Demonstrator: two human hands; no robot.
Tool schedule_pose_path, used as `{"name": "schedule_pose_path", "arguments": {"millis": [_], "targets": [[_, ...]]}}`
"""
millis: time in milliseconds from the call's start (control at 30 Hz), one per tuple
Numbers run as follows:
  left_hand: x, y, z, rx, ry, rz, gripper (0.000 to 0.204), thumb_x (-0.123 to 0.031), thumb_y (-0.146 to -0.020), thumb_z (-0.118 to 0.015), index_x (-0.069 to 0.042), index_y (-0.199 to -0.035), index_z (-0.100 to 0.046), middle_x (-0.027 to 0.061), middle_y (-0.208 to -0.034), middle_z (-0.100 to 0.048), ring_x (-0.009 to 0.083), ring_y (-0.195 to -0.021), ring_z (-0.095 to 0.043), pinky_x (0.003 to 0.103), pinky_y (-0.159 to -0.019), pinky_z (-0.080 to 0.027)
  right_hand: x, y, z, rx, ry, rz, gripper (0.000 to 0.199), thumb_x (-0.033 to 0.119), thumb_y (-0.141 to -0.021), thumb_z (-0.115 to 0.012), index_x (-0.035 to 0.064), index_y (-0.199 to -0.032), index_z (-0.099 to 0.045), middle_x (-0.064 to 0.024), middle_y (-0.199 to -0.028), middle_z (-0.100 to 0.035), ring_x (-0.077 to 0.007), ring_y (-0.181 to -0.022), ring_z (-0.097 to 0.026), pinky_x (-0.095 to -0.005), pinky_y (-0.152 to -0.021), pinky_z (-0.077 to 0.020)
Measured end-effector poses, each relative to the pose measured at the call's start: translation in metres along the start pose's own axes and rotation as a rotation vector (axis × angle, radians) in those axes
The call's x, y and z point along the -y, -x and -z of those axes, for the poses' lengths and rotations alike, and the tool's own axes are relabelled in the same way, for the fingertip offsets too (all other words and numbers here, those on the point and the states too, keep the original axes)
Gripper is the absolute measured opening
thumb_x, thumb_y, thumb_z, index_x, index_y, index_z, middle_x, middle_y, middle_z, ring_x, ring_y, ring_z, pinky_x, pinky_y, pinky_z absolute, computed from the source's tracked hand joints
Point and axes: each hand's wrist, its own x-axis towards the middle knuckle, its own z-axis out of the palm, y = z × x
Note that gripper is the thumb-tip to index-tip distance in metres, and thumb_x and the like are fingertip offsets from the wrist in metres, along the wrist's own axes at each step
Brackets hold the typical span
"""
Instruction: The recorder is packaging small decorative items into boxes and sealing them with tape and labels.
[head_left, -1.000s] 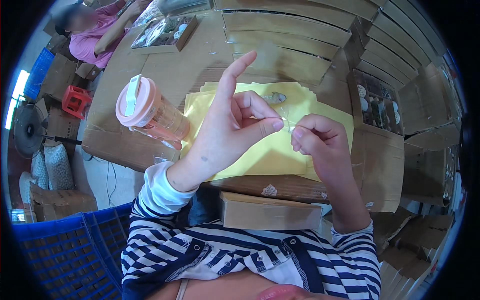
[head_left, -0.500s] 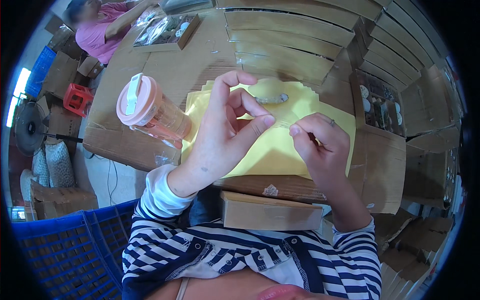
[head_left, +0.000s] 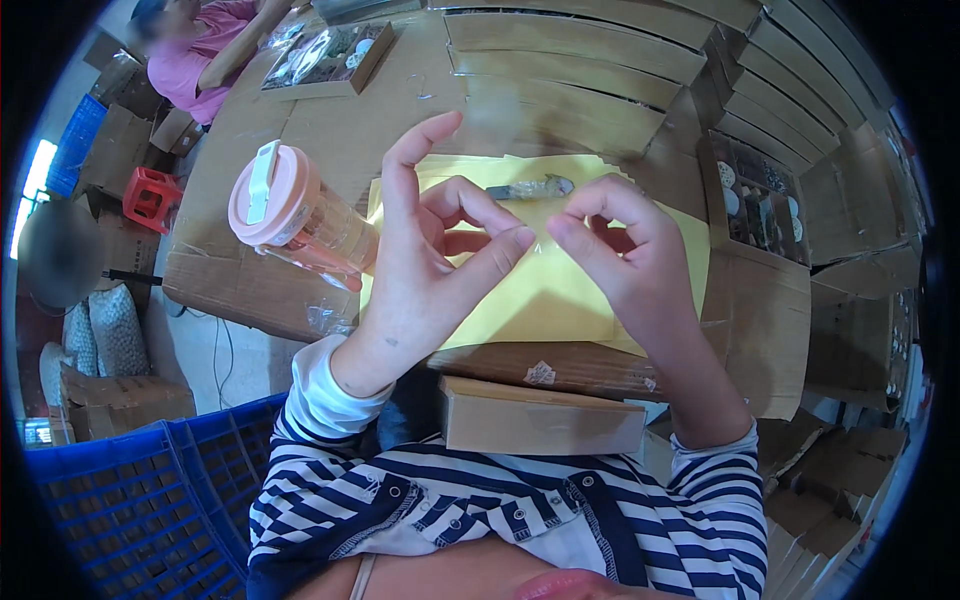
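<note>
My left hand (head_left: 432,245) is raised over a stack of yellow paper sheets (head_left: 500,315), thumb and index finger pinched together and the other fingers loosely raised. Facing it a short gap away, my right hand (head_left: 637,245) pinches with thumb and forefinger. A tiny clear bit seems to show between the two pinches, too small and faint to name. Just beyond the hands, a slim packet (head_left: 535,188), clear with a dark end, lies on the yellow sheets. To the left stands a pink-lidded clear tumbler (head_left: 278,215).
Flat cardboard boxes (head_left: 570,75) are stacked at the back. A compartment tray (head_left: 750,240) of small parts sits at the right, another tray (head_left: 318,90) at the far left near a person in pink. A blue plastic crate (head_left: 150,490) is at lower left. One narrow box (head_left: 543,425) lies before my chest.
Both hands have shifted slightly; the right pinch has moved left and up, nearer to the left one. The packet beyond them shows more fully.
</note>
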Motion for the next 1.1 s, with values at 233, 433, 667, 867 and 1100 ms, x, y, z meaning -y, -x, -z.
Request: {"name": "schedule_pose_path", "arguments": {"millis": [233,433,667,867,1100], "targets": [[0.007,0.020,0.014,0.007,-0.080,-0.138,0.068,0.010,-0.090,-0.065,-0.006,-0.144,-0.026,0.0066,-0.092,-0.062,0.0163,-0.097,-0.065,0.030,-0.093,-0.054,0.009,0.011,-0.005,0.063,0.372,0.132,0.026,0.021,-0.089,-0.076,0.0013,-0.106,-0.071,-0.0054,-0.085,-0.065,-0.0161,-0.072,-0.059,-0.0294,-0.064,-0.0474],[0.001,0.062,0.054,-0.169,-0.117,-0.033,0.067,0.007,-0.092,-0.066,-0.006,-0.145,-0.027,0.0056,-0.090,-0.060,0.0167,-0.096,-0.065,0.032,-0.095,-0.052,0.059,0.058,-0.005,0.430,0.664,0.343,0.115,0.059,-0.072,-0.077,-0.0138,-0.150,-0.032,-0.0138,-0.092,-0.064,-0.0271,-0.083,-0.063,-0.0341,-0.074,-0.0550],[0.006,0.098,0.080,0.116,0.175,0.138,0.091,0.009,-0.086,-0.073,-0.012,-0.154,-0.016,0.0076,-0.093,-0.059,0.0174,-0.088,-0.067,0.031,-0.086,-0.056,0.045,0.087,-0.007,0.607,0.544,0.137,0.065,0.025,-0.077,-0.084,0.0021,-0.130,-0.055,-0.0166,-0.111,-0.067,-0.0356,-0.101,-0.066,-0.0415,-0.086,-0.0545],[0.028,0.099,0.082,0.481,0.256,0.024,0.104,0.011,-0.083,-0.076,-0.013,-0.158,-0.008,0.0096,-0.093,-0.061,0.0138,-0.079,-0.065,0.026,-0.076,-0.054,0.020,0.105,0.028,0.554,0.316,0.006,0.072,0.034,-0.070,-0.088,0.0032,-0.127,-0.056,-0.0166,-0.115,-0.068,-0.0364,-0.098,-0.068,-0.0395,-0.084,-0.0541],[0.042,0.089,0.067,0.577,0.167,0.012,0.100,0.008,-0.085,-0.076,-0.008,-0.158,-0.009,0.0064,-0.090,-0.060,0.0108,-0.078,-0.060,0.023,-0.072,-0.049,0.010,0.114,0.040,0.540,0.305,0.042,0.078,0.043,-0.069,-0.088,0.0030,-0.129,-0.056,-0.0163,-0.115,-0.068,-0.0357,-0.098,-0.069,-0.0385,-0.083,-0.0541]]}}
